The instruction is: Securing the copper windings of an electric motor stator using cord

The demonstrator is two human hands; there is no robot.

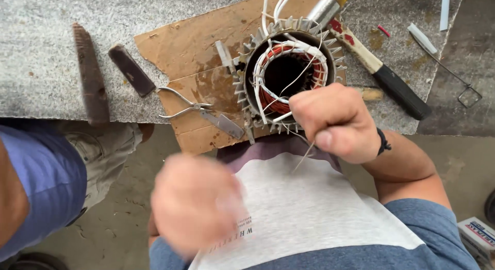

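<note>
A finned metal motor stator with copper windings bound in white lacing stands on a brown cardboard sheet at the bench edge. My right hand is closed at the stator's near rim, pinching a thin needle and a pale cord that runs into the windings. My left hand is a blurred fist low in front of my shirt, away from the stator; whether it holds anything is hidden by the blur.
Small pliers lie on the cardboard's left. Two dark blocks rest on the grey bench. A hammer with a black grip lies at the right, with a wire tool beyond. Another person's blue sleeve is at the left.
</note>
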